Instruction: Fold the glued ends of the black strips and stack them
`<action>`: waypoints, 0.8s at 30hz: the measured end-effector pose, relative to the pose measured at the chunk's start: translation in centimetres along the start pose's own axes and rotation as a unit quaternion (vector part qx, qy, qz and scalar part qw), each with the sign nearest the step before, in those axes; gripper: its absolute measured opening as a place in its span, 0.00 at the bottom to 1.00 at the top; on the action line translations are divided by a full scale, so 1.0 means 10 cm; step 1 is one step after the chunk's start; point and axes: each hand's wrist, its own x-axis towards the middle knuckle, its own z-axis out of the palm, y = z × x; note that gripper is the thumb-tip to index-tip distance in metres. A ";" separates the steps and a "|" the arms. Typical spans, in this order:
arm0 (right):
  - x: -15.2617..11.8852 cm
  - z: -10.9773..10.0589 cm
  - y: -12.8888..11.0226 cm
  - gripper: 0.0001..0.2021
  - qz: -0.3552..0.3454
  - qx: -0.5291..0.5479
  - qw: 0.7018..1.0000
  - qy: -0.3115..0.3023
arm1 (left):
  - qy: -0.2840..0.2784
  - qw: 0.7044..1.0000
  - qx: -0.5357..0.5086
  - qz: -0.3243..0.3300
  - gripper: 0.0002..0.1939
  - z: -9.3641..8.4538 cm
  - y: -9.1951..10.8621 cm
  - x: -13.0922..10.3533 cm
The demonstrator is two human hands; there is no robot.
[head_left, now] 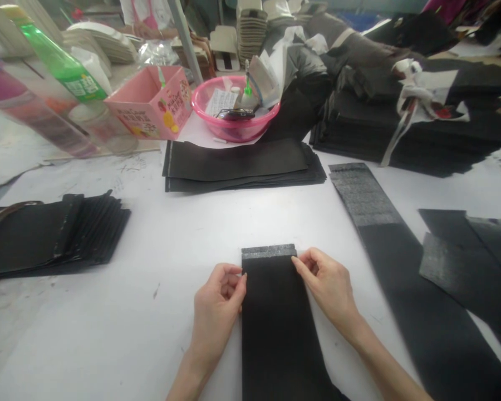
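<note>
A long black strip of sheet material lies on the white table in front of me, with a greyish, shiny band across its far end. My left hand pinches the strip's left edge a little below that band. At the upper right corner, my right hand grips the edge between thumb and fingers. To the right rests a longer black strip, its far end coated grey. Beyond my hands sits a pile of black pieces.
Fanned black pieces lie at left. Overlapping black sheets are at right. Behind stand a pink box, a pink basin holding small items, a green bottle and a large black stack. A person is at the back.
</note>
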 end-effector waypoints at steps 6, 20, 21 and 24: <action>0.00 0.01 0.01 0.14 0.001 -0.004 1.000 0.003 | -0.003 1.000 0.005 -0.001 0.11 -0.01 0.01 0.00; 0.01 0.02 -0.03 0.11 0.013 -0.025 0.999 0.018 | -0.020 0.998 0.052 0.003 0.11 -0.01 0.02 0.03; 0.01 0.02 -0.03 0.11 0.016 -0.027 0.999 0.018 | -0.021 0.998 0.059 0.006 0.11 -0.01 0.01 0.03; 0.02 0.03 -0.04 0.10 0.023 -0.028 0.999 0.015 | -0.023 0.996 0.082 0.019 0.10 -0.02 0.00 0.03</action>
